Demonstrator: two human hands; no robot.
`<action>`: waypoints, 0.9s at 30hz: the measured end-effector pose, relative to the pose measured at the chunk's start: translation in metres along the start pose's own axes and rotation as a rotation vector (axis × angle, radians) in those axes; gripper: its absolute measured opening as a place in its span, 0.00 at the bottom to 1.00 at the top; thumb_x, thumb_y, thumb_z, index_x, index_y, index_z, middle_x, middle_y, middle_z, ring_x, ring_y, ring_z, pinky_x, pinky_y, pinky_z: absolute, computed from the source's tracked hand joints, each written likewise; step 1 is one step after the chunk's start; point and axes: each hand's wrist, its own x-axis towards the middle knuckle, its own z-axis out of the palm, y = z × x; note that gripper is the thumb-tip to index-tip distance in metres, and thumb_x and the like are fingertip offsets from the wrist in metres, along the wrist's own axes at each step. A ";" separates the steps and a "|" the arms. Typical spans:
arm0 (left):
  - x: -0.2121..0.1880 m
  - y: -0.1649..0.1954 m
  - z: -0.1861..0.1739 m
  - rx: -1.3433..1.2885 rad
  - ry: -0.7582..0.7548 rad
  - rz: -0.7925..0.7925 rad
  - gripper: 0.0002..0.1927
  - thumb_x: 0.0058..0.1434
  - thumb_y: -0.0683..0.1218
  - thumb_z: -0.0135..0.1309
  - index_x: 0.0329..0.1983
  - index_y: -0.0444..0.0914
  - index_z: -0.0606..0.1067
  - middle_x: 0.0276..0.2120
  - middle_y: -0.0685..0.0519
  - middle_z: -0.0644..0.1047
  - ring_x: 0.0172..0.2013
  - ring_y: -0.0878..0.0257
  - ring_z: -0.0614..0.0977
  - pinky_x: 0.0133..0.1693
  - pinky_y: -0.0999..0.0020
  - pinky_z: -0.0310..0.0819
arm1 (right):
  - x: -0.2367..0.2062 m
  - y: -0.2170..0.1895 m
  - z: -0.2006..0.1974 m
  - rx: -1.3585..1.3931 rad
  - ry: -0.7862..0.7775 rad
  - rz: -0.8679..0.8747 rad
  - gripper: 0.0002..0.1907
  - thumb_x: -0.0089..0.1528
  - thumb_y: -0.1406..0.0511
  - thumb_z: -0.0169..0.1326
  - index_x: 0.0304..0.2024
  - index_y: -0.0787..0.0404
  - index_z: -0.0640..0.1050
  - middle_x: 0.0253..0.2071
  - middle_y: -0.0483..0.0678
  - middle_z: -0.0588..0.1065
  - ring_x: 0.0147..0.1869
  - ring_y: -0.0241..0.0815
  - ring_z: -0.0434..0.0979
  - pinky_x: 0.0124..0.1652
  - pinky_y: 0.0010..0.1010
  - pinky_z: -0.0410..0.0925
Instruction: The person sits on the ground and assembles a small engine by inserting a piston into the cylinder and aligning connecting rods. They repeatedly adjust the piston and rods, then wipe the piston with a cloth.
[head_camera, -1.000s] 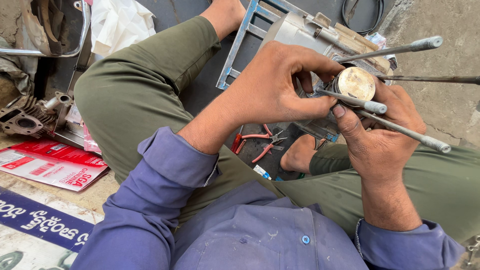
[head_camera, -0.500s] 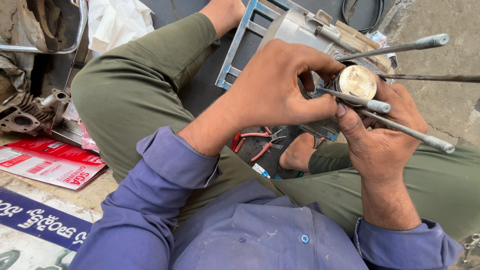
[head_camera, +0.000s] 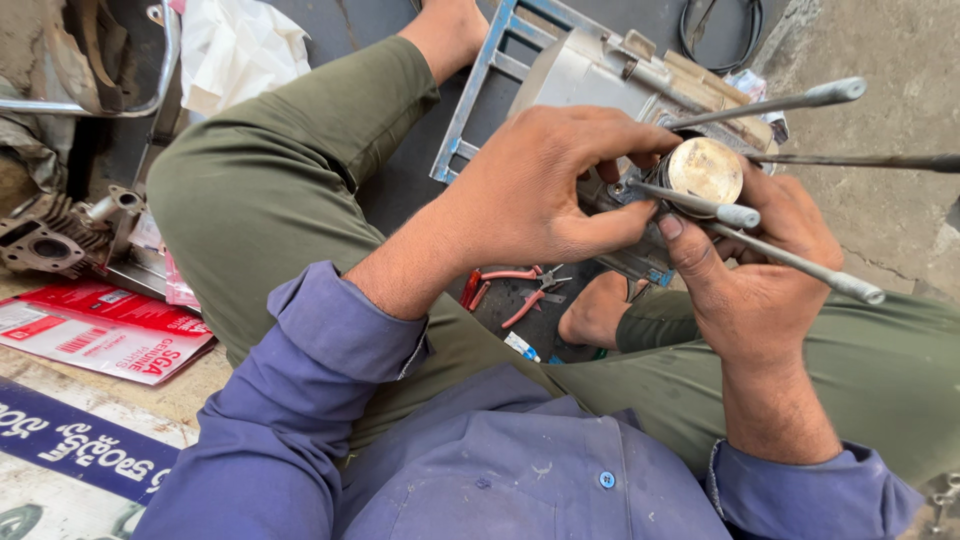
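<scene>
Since the earlier pictures little has changed: both hands have stayed on the piston, and only the view has shifted slightly. The work therefore reads as still at the same fitting step, not a new one.

The piston sits with its round, tarnished crown facing up, on top of the engine crankcase, among four long cylinder studs. The left hand arches over it from the left, fingers curled down at its rim, thumb pressed under its near side. The right hand wraps it from the right and below, thumb raised against a stud; the fingers behind are hidden, so whether they clench cannot be told.

Surroundings: red-handled pliers lie on the ground between the person's legs. A finned cylinder block rests at far left, beside red printed cartons. A white cloth lies beyond the knee.

Obstruction: the studs crowd both hands closely, and the left hand covers the piston's side.
</scene>
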 end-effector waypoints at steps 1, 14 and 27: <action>0.000 -0.002 0.000 -0.010 0.001 0.024 0.24 0.63 0.51 0.62 0.61 0.39 0.76 0.45 0.49 0.82 0.43 0.57 0.85 0.47 0.64 0.80 | -0.001 0.001 -0.001 0.007 0.005 0.004 0.29 0.67 0.55 0.67 0.60 0.69 0.77 0.46 0.46 0.74 0.43 0.28 0.74 0.39 0.15 0.68; -0.003 -0.016 0.008 0.095 0.029 0.066 0.30 0.60 0.53 0.63 0.65 0.41 0.75 0.52 0.50 0.81 0.52 0.53 0.82 0.54 0.59 0.76 | -0.005 -0.005 -0.002 0.178 0.043 0.091 0.28 0.68 0.62 0.68 0.61 0.74 0.71 0.52 0.54 0.77 0.52 0.34 0.80 0.47 0.20 0.77; 0.002 -0.008 0.008 0.130 0.030 0.000 0.32 0.60 0.64 0.62 0.58 0.39 0.78 0.52 0.52 0.81 0.55 0.53 0.82 0.56 0.58 0.75 | -0.003 -0.012 -0.006 -0.292 0.071 -0.165 0.23 0.74 0.58 0.66 0.57 0.73 0.77 0.51 0.56 0.77 0.51 0.40 0.82 0.45 0.26 0.78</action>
